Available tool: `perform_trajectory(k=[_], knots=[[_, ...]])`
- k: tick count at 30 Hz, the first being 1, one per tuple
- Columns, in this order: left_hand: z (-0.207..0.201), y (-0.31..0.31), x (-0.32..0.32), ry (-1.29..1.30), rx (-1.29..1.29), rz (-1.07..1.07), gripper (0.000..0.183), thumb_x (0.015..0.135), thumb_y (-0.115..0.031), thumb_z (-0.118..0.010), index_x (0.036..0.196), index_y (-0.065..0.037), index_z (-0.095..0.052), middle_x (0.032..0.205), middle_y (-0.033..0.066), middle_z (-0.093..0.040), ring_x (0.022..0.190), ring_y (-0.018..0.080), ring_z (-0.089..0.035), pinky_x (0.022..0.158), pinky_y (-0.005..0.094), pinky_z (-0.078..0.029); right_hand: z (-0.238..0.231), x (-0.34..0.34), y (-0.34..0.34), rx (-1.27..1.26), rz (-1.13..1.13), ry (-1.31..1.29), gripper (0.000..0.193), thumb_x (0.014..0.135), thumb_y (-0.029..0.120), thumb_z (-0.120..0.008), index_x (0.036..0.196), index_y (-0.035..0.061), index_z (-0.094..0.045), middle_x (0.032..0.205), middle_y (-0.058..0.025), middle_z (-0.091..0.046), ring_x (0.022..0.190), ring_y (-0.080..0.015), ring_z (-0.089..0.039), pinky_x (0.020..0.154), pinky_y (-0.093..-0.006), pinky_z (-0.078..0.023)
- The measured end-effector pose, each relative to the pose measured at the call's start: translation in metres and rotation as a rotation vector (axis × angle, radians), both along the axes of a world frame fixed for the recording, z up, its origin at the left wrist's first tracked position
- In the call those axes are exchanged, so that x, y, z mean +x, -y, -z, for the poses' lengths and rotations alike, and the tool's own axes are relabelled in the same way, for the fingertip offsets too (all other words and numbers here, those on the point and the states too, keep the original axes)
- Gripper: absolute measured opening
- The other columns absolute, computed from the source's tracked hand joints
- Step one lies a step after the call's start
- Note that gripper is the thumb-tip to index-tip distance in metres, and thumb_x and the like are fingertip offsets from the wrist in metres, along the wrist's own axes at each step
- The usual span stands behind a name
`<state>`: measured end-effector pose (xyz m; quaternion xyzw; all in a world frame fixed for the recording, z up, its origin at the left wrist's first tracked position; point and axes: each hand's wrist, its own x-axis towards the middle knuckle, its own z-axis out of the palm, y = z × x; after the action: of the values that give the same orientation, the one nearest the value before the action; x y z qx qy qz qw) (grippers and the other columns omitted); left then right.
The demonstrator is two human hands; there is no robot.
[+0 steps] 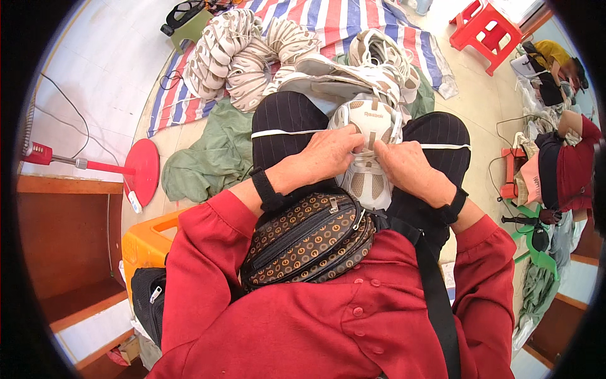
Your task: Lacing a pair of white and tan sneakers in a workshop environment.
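Observation:
A beige-and-white sneaker rests between my knees, with its toe pointing toward me and its tongue standing up on the far side. My left hand is closed in a pinch at the lacing, on the shoe's left side. Opposite it, my right hand pinches at the right side of the lacing. A white shoelace runs out from my hands both ways, one end across my left knee, the other across my right. The fingertips partly cover the lace where they grip it.
Stacked beige-and-white shoes curve over a striped sheet ahead; more shoes lie beyond my knees. Green cloth and a red round base are left. A red stool stands far right. A patterned waist bag sits on my lap.

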<state>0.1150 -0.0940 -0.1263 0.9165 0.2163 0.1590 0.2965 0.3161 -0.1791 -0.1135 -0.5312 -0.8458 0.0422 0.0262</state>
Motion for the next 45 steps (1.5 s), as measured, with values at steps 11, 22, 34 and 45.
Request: perform_trajectory(k=[11, 22, 34, 45], knots=[[-0.014, -0.01, -0.01, 0.211, -0.201, -0.248, 0.013, 0.08, -0.003, -0.059, 0.093, -0.004, -0.061, 0.085, 0.0069, -0.059, 0.067, 0.0182, -0.058, 0.062, 0.0293, -0.047, -0.023, 0.022, 0.02, 0.142, 0.282, -0.381, 0.018, 0.082, 0.006, -0.059, 0.1, 0.0054, -0.055, 0.089, -0.0116, -0.059, 0.078, -0.0341, -0.062, 0.063, -0.0422, -0.05], [-0.026, -0.015, -0.033, -0.368, 0.25, -0.102, 0.014, 0.08, -0.016, -0.061, 0.093, -0.009, -0.062, 0.081, 0.0118, -0.063, 0.08, 0.0355, -0.062, 0.073, 0.0452, -0.049, -0.006, 0.035, 0.021, 0.221, 0.144, -0.014, 0.017, 0.076, 0.002, -0.056, 0.093, 0.0032, -0.053, 0.078, -0.0109, -0.052, 0.074, -0.0274, -0.059, 0.065, -0.0393, -0.048], [-0.042, -0.049, -0.062, -0.328, -0.405, -0.109, 0.015, 0.089, -0.013, -0.055, 0.086, -0.001, -0.063, 0.06, 0.0078, -0.059, 0.052, 0.0167, -0.057, 0.052, 0.0316, -0.045, -0.01, 0.044, 0.019, 0.155, 0.04, -0.041, 0.004, 0.079, 0.005, -0.055, 0.082, 0.0043, -0.052, 0.075, -0.0117, -0.055, 0.075, -0.0299, -0.059, 0.067, -0.0408, -0.048], [-0.042, -0.038, -0.082, -0.273, 0.01, -0.073, 0.013, 0.086, -0.016, -0.056, 0.085, -0.004, -0.062, 0.073, 0.0186, -0.061, 0.075, 0.0392, -0.06, 0.066, 0.0446, -0.046, -0.02, 0.058, 0.007, -0.093, 0.141, -0.204, 0.015, 0.079, 0.01, -0.057, 0.067, 0.0011, -0.057, 0.063, -0.0219, -0.057, 0.066, -0.04, -0.06, 0.06, -0.0465, -0.048]])
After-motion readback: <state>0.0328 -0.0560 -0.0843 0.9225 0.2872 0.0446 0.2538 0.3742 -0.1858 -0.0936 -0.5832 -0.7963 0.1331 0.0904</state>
